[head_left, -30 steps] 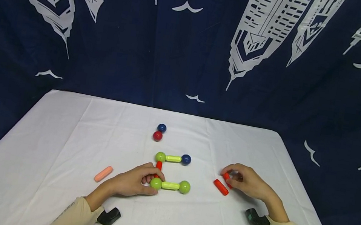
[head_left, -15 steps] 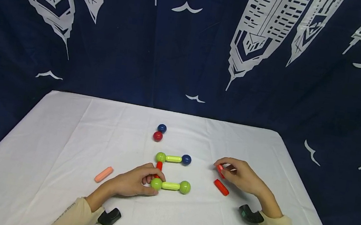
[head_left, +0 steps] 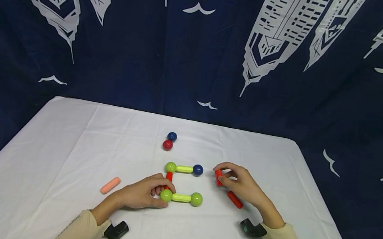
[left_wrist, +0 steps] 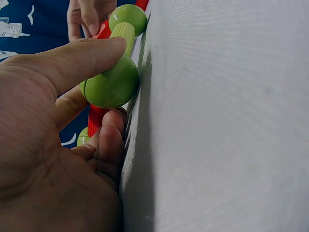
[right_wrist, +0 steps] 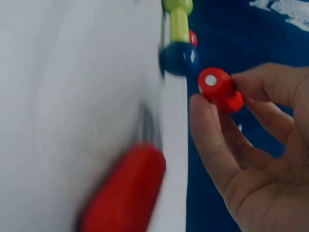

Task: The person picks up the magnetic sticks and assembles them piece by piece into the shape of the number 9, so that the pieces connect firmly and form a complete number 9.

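My left hand (head_left: 147, 191) grips the near-left green ball (left_wrist: 113, 83) of a joined ball-and-rod frame on the table. From that ball a yellow-green rod (head_left: 181, 197) leads right to another green ball (head_left: 196, 199). A red rod (head_left: 169, 176), partly covered by my fingers, leads back to a green ball (head_left: 170, 167); a second yellow-green rod (head_left: 184, 169) ends in a blue ball (head_left: 197, 170). Right of the frame, my right hand (head_left: 241, 181) pinches a loose red rod (right_wrist: 219, 89) between thumb and fingers, its white-dotted end showing in the right wrist view.
Another red rod (head_left: 235, 200) lies on the white-covered table (head_left: 76, 140) below my right hand. An orange-pink rod (head_left: 110, 185) lies to the left. Behind the frame a red ball (head_left: 168, 145) and a dark blue ball (head_left: 172, 136) sit together. A navy patterned curtain (head_left: 132, 47) hangs behind.
My right hand has carried the red rod leftward, away from the other red rod and closer to the frame. The left hand has kept its place on the green ball.
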A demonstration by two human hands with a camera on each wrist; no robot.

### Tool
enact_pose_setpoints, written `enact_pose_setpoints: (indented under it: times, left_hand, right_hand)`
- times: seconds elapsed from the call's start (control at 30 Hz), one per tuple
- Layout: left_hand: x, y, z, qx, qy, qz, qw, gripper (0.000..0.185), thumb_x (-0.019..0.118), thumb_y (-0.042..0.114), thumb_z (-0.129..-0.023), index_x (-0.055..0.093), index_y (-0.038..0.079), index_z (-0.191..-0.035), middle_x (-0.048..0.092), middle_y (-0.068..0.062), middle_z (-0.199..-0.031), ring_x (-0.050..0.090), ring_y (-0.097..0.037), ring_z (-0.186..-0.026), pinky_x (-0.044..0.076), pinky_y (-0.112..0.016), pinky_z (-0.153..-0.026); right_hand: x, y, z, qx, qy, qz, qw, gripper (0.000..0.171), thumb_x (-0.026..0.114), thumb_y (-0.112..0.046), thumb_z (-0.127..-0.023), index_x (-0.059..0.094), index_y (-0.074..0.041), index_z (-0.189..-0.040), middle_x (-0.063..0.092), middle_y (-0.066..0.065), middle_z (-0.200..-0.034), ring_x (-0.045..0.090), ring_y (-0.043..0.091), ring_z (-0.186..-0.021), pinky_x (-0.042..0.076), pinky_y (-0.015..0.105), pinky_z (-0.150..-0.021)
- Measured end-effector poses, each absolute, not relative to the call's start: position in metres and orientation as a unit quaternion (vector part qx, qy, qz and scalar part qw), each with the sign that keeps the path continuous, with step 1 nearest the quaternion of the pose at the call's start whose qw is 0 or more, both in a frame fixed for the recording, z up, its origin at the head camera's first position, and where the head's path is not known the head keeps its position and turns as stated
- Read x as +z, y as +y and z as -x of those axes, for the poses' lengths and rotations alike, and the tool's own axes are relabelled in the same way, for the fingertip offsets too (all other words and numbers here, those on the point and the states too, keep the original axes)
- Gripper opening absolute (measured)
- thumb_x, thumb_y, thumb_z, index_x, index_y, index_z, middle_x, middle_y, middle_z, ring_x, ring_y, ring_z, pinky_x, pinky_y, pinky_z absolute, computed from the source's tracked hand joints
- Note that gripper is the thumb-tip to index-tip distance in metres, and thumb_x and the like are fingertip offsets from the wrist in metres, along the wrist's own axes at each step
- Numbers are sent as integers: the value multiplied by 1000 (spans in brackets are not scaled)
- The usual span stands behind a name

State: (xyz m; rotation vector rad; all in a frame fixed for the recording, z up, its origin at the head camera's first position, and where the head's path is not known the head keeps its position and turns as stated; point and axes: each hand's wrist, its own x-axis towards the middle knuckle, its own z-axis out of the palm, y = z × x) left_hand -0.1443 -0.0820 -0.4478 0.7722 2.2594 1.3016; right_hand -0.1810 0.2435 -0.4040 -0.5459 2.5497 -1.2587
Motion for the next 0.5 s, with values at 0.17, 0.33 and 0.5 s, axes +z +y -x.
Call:
enact_pose_setpoints:
  times: [0.17, 0.33, 0.5]
  left_hand:
    - [-447, -83, 144, 464, 814, -280, 208, 32, 72, 28, -82, 60, 30, -112, 47, 1, -95, 46, -15, -84, 38, -20, -71]
    - [-447, -83, 145, 461, 816, -281, 207, 32, 72, 28, -82, 60, 31, -112, 47, 1, -95, 46, -14, -84, 39, -20, -72]
    - [-449, -83, 146, 458, 817, -284, 205, 32, 72, 29, -82, 60, 32, -111, 47, 1, -95, 46, -14, -84, 38, -19, -71]
  right_hand:
    - [-408, 227, 179, -467, 860, 167, 119, 27, 60, -11, -90, 60, -13, -117, 61, 10, -117, 64, 20, -93, 54, 32, -72]
    - [-413, 212, 176, -487, 847, 176, 121, 27, 59, -11, -90, 60, -13, -118, 60, 9, -119, 65, 19, -92, 52, 29, -76]
    - [-417, 201, 172, -480, 850, 177, 129, 28, 60, -10, -90, 60, -14, -117, 62, 9, -116, 64, 18, -85, 51, 26, -72]
